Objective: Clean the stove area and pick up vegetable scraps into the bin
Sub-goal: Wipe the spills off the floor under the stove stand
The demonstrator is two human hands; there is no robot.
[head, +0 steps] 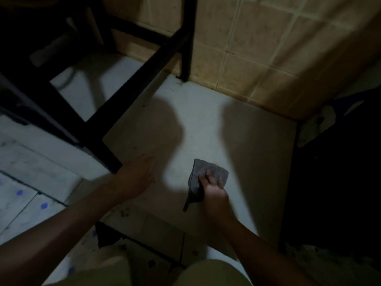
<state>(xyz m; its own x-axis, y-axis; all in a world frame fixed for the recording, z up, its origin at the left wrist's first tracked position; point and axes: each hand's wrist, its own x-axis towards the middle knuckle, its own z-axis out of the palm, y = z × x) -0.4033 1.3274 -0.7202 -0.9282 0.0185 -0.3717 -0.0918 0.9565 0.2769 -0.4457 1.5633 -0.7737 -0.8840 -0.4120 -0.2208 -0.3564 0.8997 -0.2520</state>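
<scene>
Fingers of right hand curled atop grey cloth on floor.

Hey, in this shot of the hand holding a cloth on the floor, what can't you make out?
All from the head view:
- Whatever stands at the right side: lost in deep shadow.
- Shapes under the black stand: hidden by darkness.
- How the left hand lies: smeared by motion blur.
- Part of the grey cloth: covered by the right hand gripping it.
- The dark specks on the floor: too small to identify.
</scene>
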